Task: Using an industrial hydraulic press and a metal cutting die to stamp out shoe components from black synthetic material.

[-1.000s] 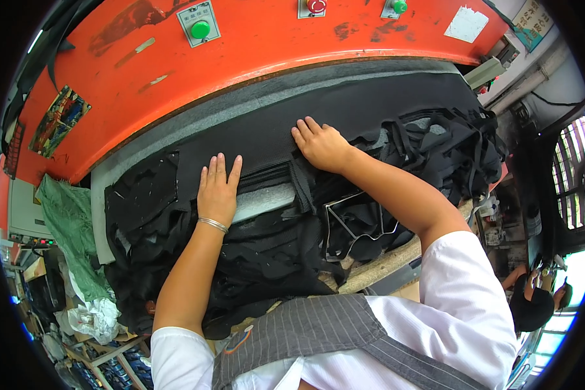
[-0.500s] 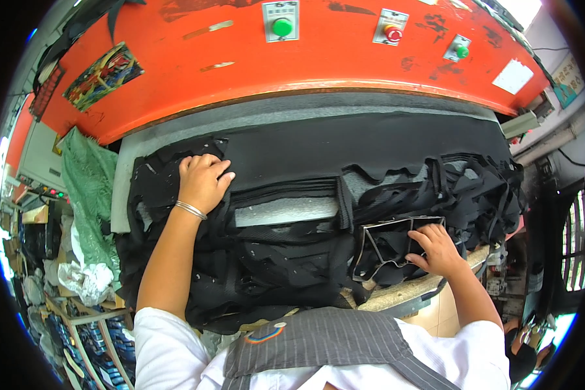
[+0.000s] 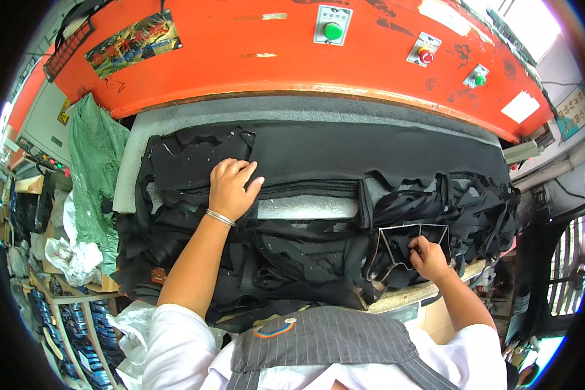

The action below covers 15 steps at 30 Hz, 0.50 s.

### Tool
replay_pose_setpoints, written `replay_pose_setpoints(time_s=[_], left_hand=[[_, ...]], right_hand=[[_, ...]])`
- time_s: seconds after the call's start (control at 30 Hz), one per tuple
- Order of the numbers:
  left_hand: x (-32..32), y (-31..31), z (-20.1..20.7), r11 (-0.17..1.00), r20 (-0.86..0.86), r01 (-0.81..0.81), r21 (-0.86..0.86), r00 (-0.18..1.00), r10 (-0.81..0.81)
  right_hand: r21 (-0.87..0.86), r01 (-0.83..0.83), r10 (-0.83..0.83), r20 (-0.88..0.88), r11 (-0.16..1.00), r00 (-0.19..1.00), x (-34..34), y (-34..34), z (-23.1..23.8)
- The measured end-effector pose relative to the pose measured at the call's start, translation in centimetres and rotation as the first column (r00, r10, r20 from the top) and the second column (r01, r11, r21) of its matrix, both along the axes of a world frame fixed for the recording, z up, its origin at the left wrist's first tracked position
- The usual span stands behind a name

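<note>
My left hand (image 3: 234,188) lies on a stack of black fabric (image 3: 338,146), at the left of its smooth sheet, fingers stretched out and slightly apart. Beside it on the left is a black fabric piece (image 3: 195,162) with a wavy cut edge. Toward the near right, a cutting die (image 3: 380,250) made of thin metal strips stands on the black scraps, with a strut across its middle. My right hand (image 3: 430,259) is at that die, its fingers curled closed near the strut. Whether they grip the strut or black fabric inside the frame is hidden.
Behind the fabric rises an orange machine front (image 3: 253,71) with a green button (image 3: 332,31) and a red button (image 3: 426,56). Black offcuts (image 3: 292,257) heap along the near side. A green sack (image 3: 94,162) hangs at the left, above a white plastic bag (image 3: 75,260).
The view has shifted. My left hand stays on the fabric. My right hand's fingers, spread over the die before, are now curled closed inside its frame.
</note>
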<state>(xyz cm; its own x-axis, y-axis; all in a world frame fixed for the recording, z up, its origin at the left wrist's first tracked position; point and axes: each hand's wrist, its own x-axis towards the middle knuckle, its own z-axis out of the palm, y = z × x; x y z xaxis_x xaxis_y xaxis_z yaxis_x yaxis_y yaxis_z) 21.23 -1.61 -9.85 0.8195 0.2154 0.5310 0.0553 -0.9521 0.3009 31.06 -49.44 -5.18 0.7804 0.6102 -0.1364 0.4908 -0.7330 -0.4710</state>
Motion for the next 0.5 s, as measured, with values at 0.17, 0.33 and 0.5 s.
replay_pose_setpoints(time_s=[0.17, 0.33, 0.5], left_hand=[[-0.3, 0.4, -0.1, 1.0, 0.045, -0.011, -0.029, 0.999, 0.012], [0.5, 1.2, 0.2, 0.988, 0.008, -0.068, -0.138, 0.998, 0.07], [3.9, 3.1, 3.8, 0.831, -0.317, -0.275, -0.484, 0.94, 0.126]], right_hand=[[0.089, 0.149, -0.157, 0.083, 0.985, 0.984, -0.2, 0.8, 5.4], [0.305, 0.084, -0.129, 0.13, 0.949, 0.983, 2.3, 7.4, 10.7], [0.129, 0.095, -0.101, 0.044, 0.987, 0.994, 5.1, 19.5, 8.4]])
